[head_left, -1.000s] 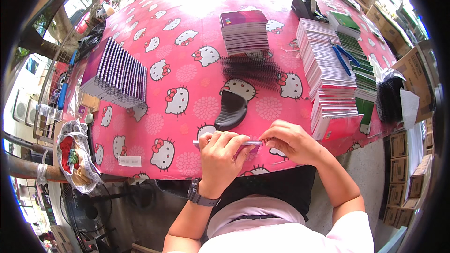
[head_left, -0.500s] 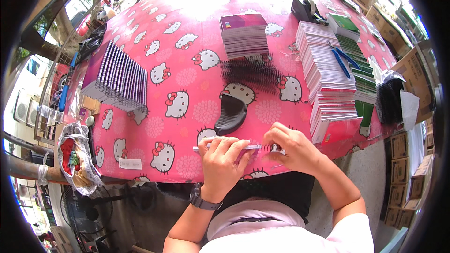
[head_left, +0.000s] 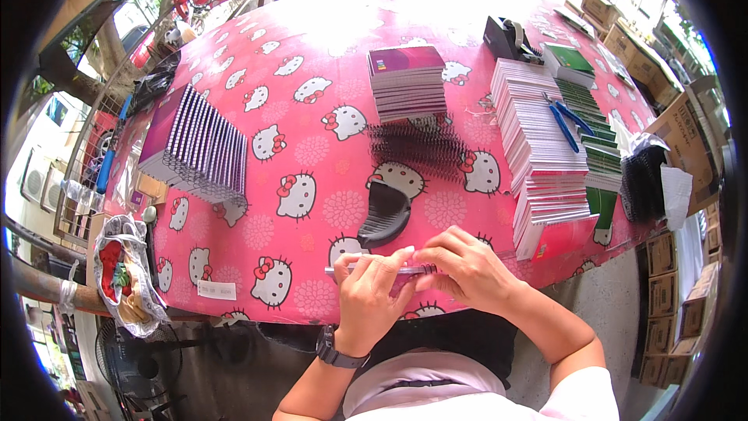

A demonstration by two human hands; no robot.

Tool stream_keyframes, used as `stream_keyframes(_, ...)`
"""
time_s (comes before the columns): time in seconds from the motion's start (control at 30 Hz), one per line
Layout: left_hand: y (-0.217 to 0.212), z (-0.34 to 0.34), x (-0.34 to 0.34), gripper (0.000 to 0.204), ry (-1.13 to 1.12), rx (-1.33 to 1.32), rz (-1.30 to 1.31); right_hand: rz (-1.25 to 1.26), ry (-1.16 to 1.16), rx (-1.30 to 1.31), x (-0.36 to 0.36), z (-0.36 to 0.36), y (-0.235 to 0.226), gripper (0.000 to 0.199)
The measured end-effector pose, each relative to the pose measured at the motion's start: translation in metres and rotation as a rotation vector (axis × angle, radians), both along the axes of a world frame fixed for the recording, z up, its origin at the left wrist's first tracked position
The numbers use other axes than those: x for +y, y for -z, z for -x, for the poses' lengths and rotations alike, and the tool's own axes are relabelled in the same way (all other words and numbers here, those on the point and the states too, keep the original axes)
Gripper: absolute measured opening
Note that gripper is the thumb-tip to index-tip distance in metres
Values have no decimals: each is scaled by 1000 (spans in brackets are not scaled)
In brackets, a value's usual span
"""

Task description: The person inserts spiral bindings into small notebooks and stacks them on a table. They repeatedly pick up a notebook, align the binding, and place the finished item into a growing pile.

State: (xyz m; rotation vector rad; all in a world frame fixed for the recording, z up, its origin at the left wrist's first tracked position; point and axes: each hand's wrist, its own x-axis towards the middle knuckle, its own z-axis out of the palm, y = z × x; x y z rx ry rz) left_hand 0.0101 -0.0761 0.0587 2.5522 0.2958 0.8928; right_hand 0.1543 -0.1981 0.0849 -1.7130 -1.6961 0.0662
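Note:
Near the front edge of the table, my left hand [head_left: 368,288] grips a thin notebook [head_left: 407,270], its edge toward me. My right hand [head_left: 467,269] pinches a black spiral coil [head_left: 428,269] at the notebook's right end; its fingertips partly hide the coil. Just beyond my hands lies a black curved ribbed piece [head_left: 384,217]. Loose black spiral coils [head_left: 417,150] are heaped behind it, against a stack of purple-covered notebooks [head_left: 406,84].
Coil-bound notebooks [head_left: 199,144] stand stacked at left. To the right are long rows of pink-edged notebooks [head_left: 538,140] and green ones [head_left: 604,160], with blue-handled pliers [head_left: 566,121] on top. A tape dispenser [head_left: 510,39] sits behind. A cloth-lined basket [head_left: 128,274] hangs at the left edge.
My right hand has moved left, closer to my left hand, and the coil length showing between them is shorter. The whole view has shifted slightly, with the table lower in it.

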Motion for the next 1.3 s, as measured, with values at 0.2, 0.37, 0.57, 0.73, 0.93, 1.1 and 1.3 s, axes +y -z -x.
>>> stream_keyframes(0.2,-1,-3,-2,60,-26,-26,59,11,-30,-80,-5,0,10,56)
stream_keyframes(0.37,-1,-2,-3,68,-40,-28,70,39,-23,-41,-2,-1,0,53)
stream_keyframes(0.57,-3,1,-6,34,31,32,23,129,17,91,23,-40,-3,45)
stream_keyframes(0.73,-3,1,-9,12,94,96,-25,426,-26,-64,63,-50,13,82)
stream_keyframes(0.93,-10,2,-7,14,136,82,14,458,-20,-236,92,-36,31,77)
stream_keyframes(1.1,-18,4,1,29,101,81,-5,205,-9,35,69,-47,28,62)
stream_keyframes(1.3,9,11,26,27,10,-7,-11,265,-516,1303,-3,-45,19,75)
